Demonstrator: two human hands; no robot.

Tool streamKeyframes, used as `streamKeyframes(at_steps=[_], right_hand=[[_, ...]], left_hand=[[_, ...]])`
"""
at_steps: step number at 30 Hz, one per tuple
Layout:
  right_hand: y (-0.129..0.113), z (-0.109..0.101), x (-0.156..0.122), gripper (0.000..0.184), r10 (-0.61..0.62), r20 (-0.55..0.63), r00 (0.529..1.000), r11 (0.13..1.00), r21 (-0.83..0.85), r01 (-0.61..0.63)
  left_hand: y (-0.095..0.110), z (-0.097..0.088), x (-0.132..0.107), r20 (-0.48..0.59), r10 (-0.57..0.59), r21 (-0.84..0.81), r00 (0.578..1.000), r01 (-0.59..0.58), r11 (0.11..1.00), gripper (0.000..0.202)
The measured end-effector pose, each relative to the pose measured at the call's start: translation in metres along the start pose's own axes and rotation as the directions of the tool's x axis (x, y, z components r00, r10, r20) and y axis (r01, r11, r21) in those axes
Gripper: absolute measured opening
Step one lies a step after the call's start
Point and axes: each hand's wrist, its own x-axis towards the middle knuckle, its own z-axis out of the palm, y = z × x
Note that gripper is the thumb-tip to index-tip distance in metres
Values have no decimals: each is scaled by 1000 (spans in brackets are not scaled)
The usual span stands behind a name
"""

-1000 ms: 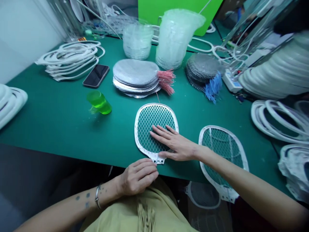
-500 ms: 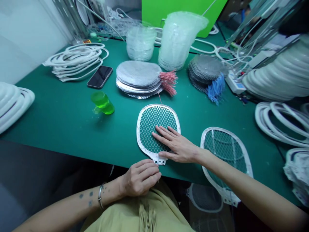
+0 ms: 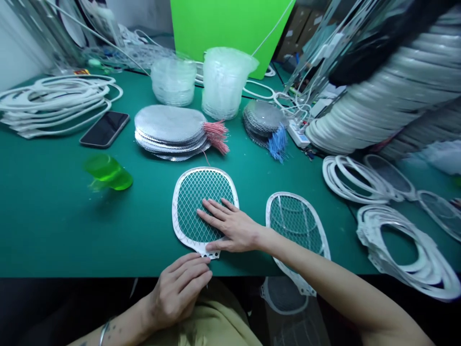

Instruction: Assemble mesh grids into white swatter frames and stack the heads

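A white oval racket frame with metal mesh (image 3: 190, 206) lies flat near the table's front edge, its short neck toward me. My right hand (image 3: 232, 228) rests palm down over the mesh's right side, fingers stretched out and the thumb by the neck. Just below the neck is my left hand (image 3: 180, 286), its fingers curled and pressed together at the table edge. What those fingers hold, if anything, is hidden. Partly under my right forearm lies a second meshed racket frame (image 3: 306, 216), its neck past the table edge.
Behind stand stacked mesh sheets with red wires (image 3: 169, 125), darker mesh with blue wires (image 3: 264, 117) and clear plastic-wrapped stacks (image 3: 228, 84). A phone (image 3: 104, 129) and a green translucent object (image 3: 108, 171) lie left. White frames (image 3: 406, 250) pile up right; white rings (image 3: 54, 103) lie far left.
The camera view has turned to the right, so the table's things sit further left and more frames show on the right. Both hands keep about the same place at the racket frame.
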Motion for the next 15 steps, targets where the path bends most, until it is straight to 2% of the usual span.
streamKeyframes(at_steps=[7,12,15], right_hand=[[1,0,0,87,-12,-4,1000,1000,-3,12],[2,-1,0,70,5,30,1000,1000,11,-5],[4,0,-1,67,-10,8,1000,1000,26,10]], left_hand=[[-1,2,0,-4,-50,-49,999,49,998,24],[4,1,7,-50,-138,-141,989,130,981,23],[5,1,8,-38,-154,-147,987,147,978,23]])
